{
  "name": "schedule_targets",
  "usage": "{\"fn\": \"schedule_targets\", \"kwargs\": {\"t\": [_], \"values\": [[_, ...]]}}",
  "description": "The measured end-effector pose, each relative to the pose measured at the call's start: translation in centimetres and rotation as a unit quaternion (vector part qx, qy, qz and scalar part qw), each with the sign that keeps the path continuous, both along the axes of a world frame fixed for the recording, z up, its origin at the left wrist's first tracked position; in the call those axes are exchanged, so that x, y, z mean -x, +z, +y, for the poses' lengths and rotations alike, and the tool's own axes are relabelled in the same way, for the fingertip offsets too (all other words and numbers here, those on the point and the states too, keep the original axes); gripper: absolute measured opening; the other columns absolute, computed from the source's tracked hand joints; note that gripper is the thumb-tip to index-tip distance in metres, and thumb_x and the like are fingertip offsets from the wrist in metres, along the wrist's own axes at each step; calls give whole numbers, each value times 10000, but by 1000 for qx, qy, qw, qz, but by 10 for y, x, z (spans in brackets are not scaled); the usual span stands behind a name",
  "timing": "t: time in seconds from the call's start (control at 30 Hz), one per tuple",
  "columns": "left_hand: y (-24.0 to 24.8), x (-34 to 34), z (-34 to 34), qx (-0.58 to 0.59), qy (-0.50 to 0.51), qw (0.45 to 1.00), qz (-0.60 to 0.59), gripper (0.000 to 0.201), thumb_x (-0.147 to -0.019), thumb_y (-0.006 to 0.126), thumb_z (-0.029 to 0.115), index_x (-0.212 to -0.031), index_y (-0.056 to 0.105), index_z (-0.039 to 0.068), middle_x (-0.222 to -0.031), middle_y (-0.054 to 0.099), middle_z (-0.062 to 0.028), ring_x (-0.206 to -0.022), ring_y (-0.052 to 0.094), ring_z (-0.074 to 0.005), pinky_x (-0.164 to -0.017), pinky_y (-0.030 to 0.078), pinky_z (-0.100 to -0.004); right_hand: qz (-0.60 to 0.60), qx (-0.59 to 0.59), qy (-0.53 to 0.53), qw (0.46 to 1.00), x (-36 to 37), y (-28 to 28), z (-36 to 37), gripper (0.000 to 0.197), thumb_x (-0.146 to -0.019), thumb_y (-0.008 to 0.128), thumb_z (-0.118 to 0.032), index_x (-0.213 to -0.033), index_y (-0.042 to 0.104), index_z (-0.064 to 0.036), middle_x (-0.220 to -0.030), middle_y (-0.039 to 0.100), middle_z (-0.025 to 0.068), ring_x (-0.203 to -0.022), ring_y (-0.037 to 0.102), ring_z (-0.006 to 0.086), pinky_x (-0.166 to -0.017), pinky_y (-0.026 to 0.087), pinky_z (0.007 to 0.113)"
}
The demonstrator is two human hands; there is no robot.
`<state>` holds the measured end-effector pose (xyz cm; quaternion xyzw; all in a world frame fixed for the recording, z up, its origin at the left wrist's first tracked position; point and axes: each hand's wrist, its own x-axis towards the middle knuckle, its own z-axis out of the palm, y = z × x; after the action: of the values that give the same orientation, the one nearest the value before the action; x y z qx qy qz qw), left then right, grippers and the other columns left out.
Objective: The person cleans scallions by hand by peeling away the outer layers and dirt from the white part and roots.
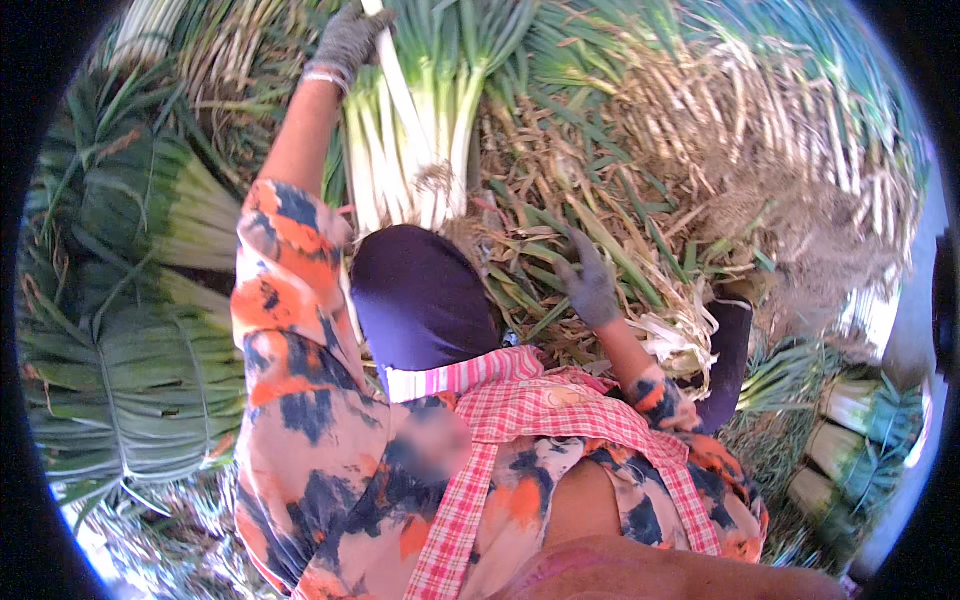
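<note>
- Patterned orange-and-blue shirt [330, 450] and a pink checked cloth [540, 410] fill the lower part of the view, with a dark-trousered knee [420, 295] above them.
- Tied bundles of green onions [120, 380] lie stacked on the left, leaves flat and close together.
- Dry trimmings [620, 180], straw-coloured leaves and roots, are heaped ahead and to the right.
- Between them a loose bunch of onions [430, 150] lies, its white ends toward the knee.
- One long stalk [400, 85] slants out over that bunch.
- Left hand [347, 42], grey-gloved, reaches far forward, its fingers closed around the stalk's upper end.
- Right hand [592, 288], also gloved, rests on the trimmings with fingers spread, holding nothing that I can see.
- By my reading, a single stalk is being picked from the bunch; drawing it clear calls for a firm grip and a straight pull along its length.
</note>
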<state>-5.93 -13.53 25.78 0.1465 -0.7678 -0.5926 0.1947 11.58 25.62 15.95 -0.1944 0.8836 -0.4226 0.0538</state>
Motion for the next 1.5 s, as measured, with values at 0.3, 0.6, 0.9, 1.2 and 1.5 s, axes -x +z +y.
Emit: {"fn": "schedule_targets", "kwargs": {"t": [0.3,0.6,0.9,1.2,1.5], "values": [[-113,-36,-125,95,19,989,-112,423,-787,606,323,-988,514,-38,-749,596,-141,-543,560,-184,-467,462,-304,-27,-85,-79,993,-35,-81,82,297,-818,542,-121,-1090,507,-5,-949,592,143,-863,573,218,-776,447,308],[-248,-67,-45,373,128,851,-346,420,-799,511,207,-1175,429,40,-1106,506,-232,-992,529,-341,-829,442,-385,-99,-60,-95,989,-35,-84,67,238,-833,549,-134,-1034,529,-9,-903,600,125,-828,581,183,-750,452,302],[-274,-36,-28,423,94,864,-256,449,-746,567,233,-1127,474,14,-1110,526,-182,-965,541,-323,-809,448,-373,19,-136,-95,986,8,-61,73,331,-803,555,-222,-1088,530,-55,-1019,574,176,-959,556,306,-832,433,369],[-217,-86,-52,421,147,851,-279,470,-655,599,236,-1096,500,105,-1016,557,-185,-906,562,-312,-768,467,-376,-67,-57,-104,991,16,-72,113,252,-828,543,-127,-1047,539,-3,-932,600,103,-882,572,170,-799,445,296],[-260,-72,-62,446,78,809,-375,487,-795,437,188,-1262,377,66,-1020,592,-170,-982,550,-321,-930,377,-366,-159,-45,-128,978,-1,-74,82,230,-816,570,-163,-1000,568,-26,-871,611,143,-804,587,224,-752,452,316]]}}
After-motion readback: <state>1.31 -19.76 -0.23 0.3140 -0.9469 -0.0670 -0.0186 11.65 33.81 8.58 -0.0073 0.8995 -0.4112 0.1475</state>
